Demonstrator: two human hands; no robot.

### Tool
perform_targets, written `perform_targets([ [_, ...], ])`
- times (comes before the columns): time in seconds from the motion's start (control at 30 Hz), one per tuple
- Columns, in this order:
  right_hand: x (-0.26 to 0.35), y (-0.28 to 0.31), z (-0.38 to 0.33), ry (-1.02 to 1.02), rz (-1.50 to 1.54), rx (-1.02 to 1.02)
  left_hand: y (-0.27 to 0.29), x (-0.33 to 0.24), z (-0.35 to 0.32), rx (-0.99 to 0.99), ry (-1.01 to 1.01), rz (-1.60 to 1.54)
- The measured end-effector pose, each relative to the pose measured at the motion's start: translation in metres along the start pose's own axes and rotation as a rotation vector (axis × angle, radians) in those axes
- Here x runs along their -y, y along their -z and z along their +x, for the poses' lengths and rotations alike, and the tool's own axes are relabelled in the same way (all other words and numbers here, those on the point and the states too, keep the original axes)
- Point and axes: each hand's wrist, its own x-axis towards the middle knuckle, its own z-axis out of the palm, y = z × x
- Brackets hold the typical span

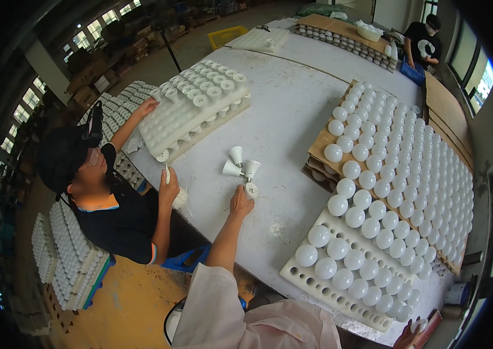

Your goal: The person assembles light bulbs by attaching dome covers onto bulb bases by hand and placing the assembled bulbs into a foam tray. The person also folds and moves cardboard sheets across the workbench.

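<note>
White lamp cup [251, 191], near the middle of the worktop [284, 116], its round face showing small dark details. The left hand [241, 202] grasps it from the 7 o'clock side; the exact finger contact is partly hidden. Good handling, in judgement, means gripping the outer wall, keeping fingertips off the exposed face and holding the cup steady. Between 10 and 12 o'clock, three loose cups [251, 168] lie just beside it; a sideways sweep could scatter them, so a lift clear of the group is safer.

Between 4 and 5 o'clock, a foam tray [330, 220] carries white globes [325, 268], probably slippery and easily cracked; they are best taken singly, without brushing neighbours. Beyond it, the right hand [407, 337] sits well apart at the dim rim, beside a pale object; whether it grasps this cannot be told. Between 2 and 3 o'clock, a cardboard sheet [320, 143] bears further rows of globes.

Near 11 o'clock, stacked foam trays [165, 125] hold more cups. Between 8 and 9 o'clock, a co-worker [112, 227] sits close; elbow movements on that side should stay small.
</note>
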Motion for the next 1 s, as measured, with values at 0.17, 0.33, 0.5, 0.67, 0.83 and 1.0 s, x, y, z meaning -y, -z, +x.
perform_targets([
  [0.17,0.016,-0.038,-0.054,0.088,0.027,0.598,-0.005,-0.009,-0.055,-0.15,0.105,-0.954],
  [0.33,-0.009,-0.154,-0.111,-0.255,0.204,0.983,0.092,-0.076,-0.152,0.527,-0.059,-1.451],
  [0.5,-0.017,-0.182,-0.141,-0.218,0.128,1.252,0.082,-0.173,-0.213,1.11,-0.258,-1.208],
  [0.67,-0.023,-0.181,-0.143,0.165,-0.117,1.394,0.062,-0.224,-0.241,1.311,-0.45,-0.983],
  [0.83,-0.001,-0.174,-0.151,0.293,-0.452,1.419,0.054,-0.238,-0.252,1.32,-0.538,-0.838],
  [1.0,0.001,-0.175,-0.16,0.261,-0.527,1.402,0.056,-0.244,-0.252,1.361,-0.527,-0.745],
])
